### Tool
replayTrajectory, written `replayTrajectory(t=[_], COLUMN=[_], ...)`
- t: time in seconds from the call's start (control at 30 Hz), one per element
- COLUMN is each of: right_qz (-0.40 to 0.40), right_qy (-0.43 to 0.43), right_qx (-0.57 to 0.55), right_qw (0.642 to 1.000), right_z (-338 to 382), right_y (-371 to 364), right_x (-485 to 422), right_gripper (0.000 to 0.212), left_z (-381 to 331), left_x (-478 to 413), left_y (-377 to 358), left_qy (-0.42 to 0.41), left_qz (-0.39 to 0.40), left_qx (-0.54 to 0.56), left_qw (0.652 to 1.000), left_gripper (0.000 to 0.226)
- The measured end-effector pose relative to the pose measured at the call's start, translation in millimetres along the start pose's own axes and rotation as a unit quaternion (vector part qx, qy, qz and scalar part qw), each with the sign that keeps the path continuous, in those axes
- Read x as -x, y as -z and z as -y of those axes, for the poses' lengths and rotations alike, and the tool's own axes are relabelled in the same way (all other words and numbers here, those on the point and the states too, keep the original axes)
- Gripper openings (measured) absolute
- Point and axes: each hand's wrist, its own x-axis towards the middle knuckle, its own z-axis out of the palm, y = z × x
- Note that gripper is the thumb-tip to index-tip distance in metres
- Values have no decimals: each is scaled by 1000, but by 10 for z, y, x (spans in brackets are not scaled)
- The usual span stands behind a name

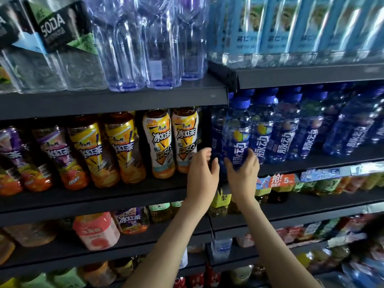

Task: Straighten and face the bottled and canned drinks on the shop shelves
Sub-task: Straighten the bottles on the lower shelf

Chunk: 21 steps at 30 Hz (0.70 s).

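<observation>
A blue drink bottle [236,132] with a blue cap stands at the left end of a row of like blue bottles [291,129] on the right shelf. My right hand [243,173] grips its lower part, fingers curled round the label. My left hand [202,173] reaches in just left of it, fingers curled round a dark blue bottle [216,132] standing in the shadow behind; how firm the hold is I cannot tell. Left of my hands stand two white iced-tea bottles [160,142] and several yellow and purple iced-tea bottles [87,154], leaning in this wide view.
Clear water bottles [149,42] and light-blue-labelled bottles [291,28] fill the shelf above. A dark shelf edge [114,100] overhangs the tea row. Below are shelves with pink, green and yellow drinks [97,231] and price tags [282,180].
</observation>
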Motion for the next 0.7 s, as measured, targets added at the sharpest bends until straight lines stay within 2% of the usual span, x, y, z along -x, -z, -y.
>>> replayTrajectory(t=[0.23,0.33,0.43,0.53,0.6,0.7], right_qz=[32,62,95,130,92,-41], right_qy=[-3,7,16,66,95,49], right_qx=[39,39,30,11,-5,-26], right_qw=[999,997,995,989,991,998], right_z=[7,-47,-106,-232,-346,-512], right_y=[80,137,222,363,491,671], right_x=[-24,-60,-139,-230,-294,-454], right_gripper=[55,54,57,57,46,37], left_z=[-166,-265,-283,-245,-238,-271], left_x=[-292,-286,-268,-255,-225,-156], left_y=[-248,-356,-437,-497,-520,-588], left_qy=[69,98,101,104,100,107], left_qz=[118,115,90,89,84,50], left_qx=[18,27,-8,-9,-15,-5], left_qw=[990,988,991,991,991,993], left_gripper=[52,52,52,53,53,54])
